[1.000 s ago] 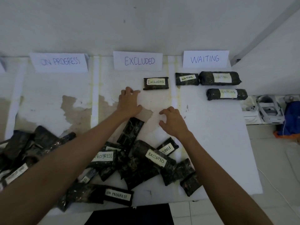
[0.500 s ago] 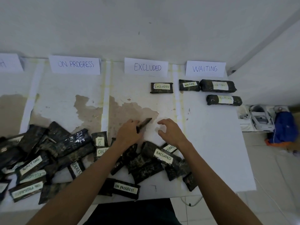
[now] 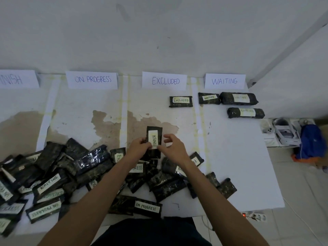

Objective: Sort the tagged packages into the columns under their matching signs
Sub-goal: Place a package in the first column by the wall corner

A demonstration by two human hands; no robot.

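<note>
The left hand [image 3: 140,148] has just lifted a package tagged FINISH [image 3: 154,141] off the pile, its grip pinched on it; the right hand [image 3: 174,148] hovers beside it, grip loosely open. It likely belongs under the FINISH sign [image 3: 17,79], at ten o'clock on the table [image 3: 239,166].

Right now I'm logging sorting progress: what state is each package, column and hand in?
FINISH package: lifted, tag facing up, unsorted.
Left hand: fingers shut on the FINISH package.
Right hand: open beside it, thumb near its edge.
EXCLUDED package: placed under the EXCLUDED sign.
Three WAITING packages: placed under the WAITING sign.
ON PROGRESS sign: nothing under it.
Pile: unsorted.
</note>
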